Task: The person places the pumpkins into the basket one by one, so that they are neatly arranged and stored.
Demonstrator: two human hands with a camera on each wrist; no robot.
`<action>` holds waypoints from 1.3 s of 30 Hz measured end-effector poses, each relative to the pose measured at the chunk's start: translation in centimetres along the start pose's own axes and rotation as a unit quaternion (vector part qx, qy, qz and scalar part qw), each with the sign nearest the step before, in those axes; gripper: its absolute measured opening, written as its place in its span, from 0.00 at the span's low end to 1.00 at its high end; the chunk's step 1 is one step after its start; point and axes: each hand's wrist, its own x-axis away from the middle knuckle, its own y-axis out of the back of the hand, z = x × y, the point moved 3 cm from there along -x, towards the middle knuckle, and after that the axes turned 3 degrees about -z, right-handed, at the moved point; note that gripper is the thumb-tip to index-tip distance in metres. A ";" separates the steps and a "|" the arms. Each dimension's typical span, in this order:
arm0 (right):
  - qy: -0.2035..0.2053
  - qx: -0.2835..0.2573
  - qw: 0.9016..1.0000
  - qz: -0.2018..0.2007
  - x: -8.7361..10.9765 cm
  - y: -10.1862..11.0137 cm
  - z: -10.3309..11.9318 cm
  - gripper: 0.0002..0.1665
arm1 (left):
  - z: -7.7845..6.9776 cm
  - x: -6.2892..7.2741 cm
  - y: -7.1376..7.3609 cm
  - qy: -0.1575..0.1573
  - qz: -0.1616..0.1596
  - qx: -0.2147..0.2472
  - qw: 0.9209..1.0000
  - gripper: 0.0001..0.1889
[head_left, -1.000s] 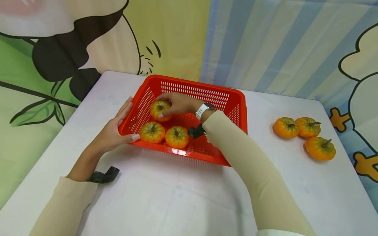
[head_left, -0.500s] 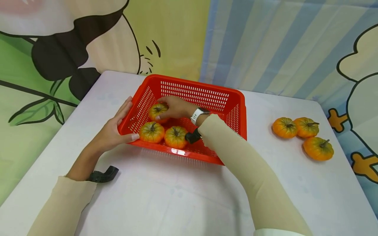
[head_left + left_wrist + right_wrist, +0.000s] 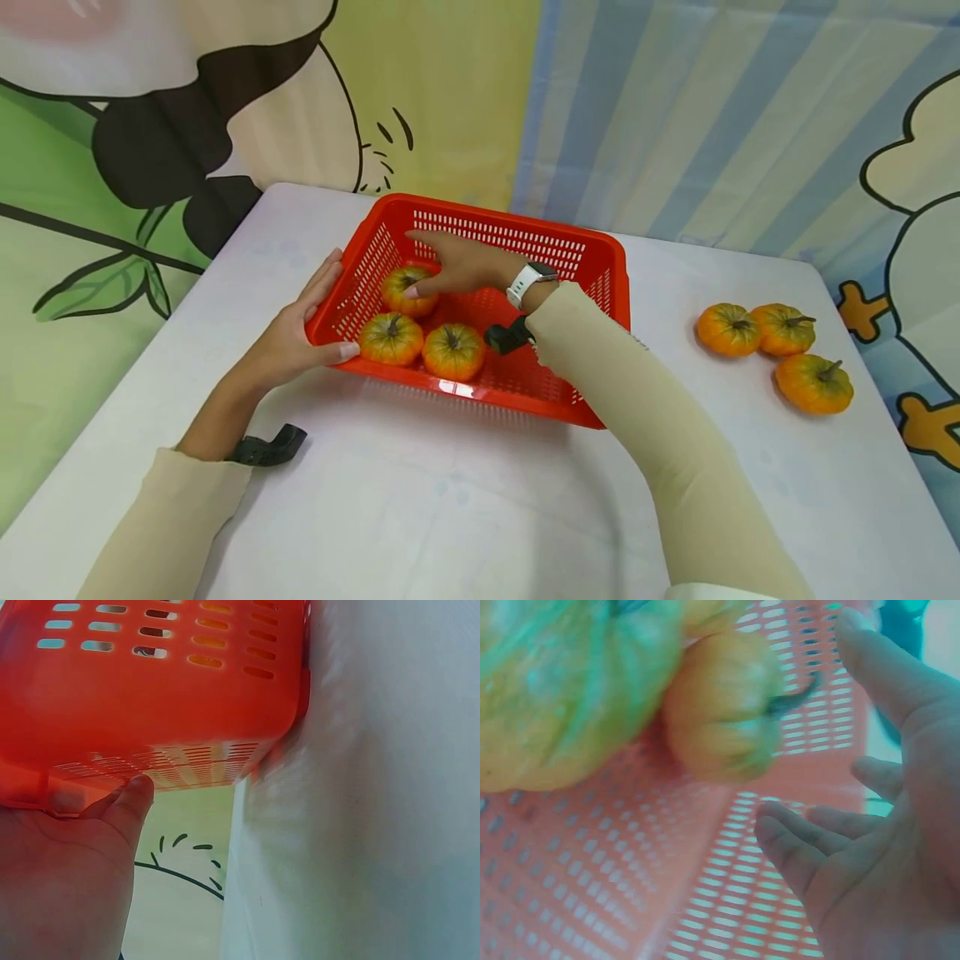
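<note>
Inside a red perforated plastic basket (image 3: 517,403) sit three small orange-green pumpkins: a rear one (image 3: 405,292), a front-left one (image 3: 391,340) and a front-middle one (image 3: 453,353). My right hand (image 3: 468,260) hovers over the rear pumpkin, fingers spread and thumb near its side in the head view. The right wrist view shows a gap between this hand (image 3: 877,840) and the nearest stemmed pumpkin (image 3: 724,712). At the basket's left front corner, my left hand (image 3: 288,337) grips the rim, thumb on the front edge and fingers along the outer left wall.
Three more pumpkins stand grouped on the right of the white table (image 3: 465,517): a left one (image 3: 727,330), a rear one (image 3: 783,328) and a front one (image 3: 813,384). A printed cartoon curtain (image 3: 450,100) hangs behind the table.
My right hand has let go of the rear pumpkin; its fingers have spread and lifted off toward the back right. The left hand stays on the basket corner.
</note>
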 end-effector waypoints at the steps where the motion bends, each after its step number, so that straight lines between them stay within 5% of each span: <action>1: 0.002 0.002 1.000 0.001 0.4 0.3 0.3 0.55 | 0.0 0.0 0.0 0.000 0.001 -0.001 1.000 0.54; 16: 0.078 -0.088 0.992 -0.033 7.2 3.9 2.8 0.31 | 0.3 0.1 0.0 -0.005 0.003 0.018 1.000 0.53; 29: 0.082 -0.146 0.974 -0.155 12.1 6.4 0.0 0.26 | 0.2 0.1 0.0 -0.001 0.005 0.012 1.000 0.54; 39: 0.073 -0.121 0.962 -0.234 16.6 6.5 -2.7 0.26 | 0.1 0.0 -0.1 -0.008 0.003 0.004 1.000 0.54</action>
